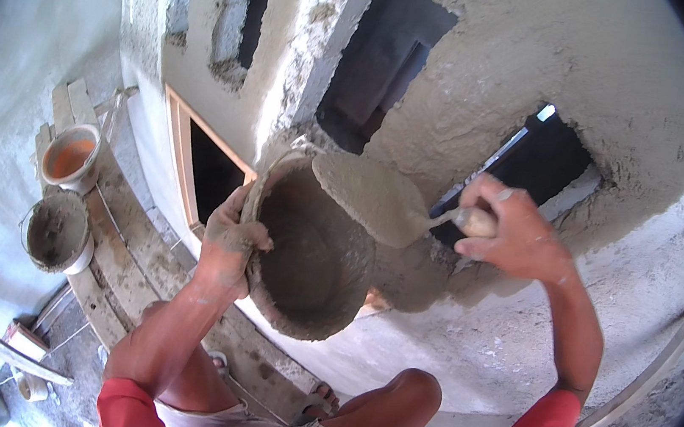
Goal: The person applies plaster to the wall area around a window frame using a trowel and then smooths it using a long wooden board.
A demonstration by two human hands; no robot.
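My left hand (233,242) grips the rim of a mortar-caked bucket (312,248), thumb over the edge. The bucket is tilted so that its inside faces up, with grey mortar coating its walls and bottom. A trowel (371,197) is in my right hand (513,228), fingers wrapped round its rounded handle. Its broad blade, covered in wet mortar, lies over the bucket's right rim; whether it touches the rim I cannot tell. Behind both is a wall (498,53) with fresh, rough plaster and a rectangular opening (548,166) close to my right hand.
On the scaffold planks (122,229) at left stand a bucket with an orange inside (72,155) and a bucket of mortar (56,231). A wooden frame (181,151) surrounds a dark opening. My feet are on the planks, high above the floor (76,360).
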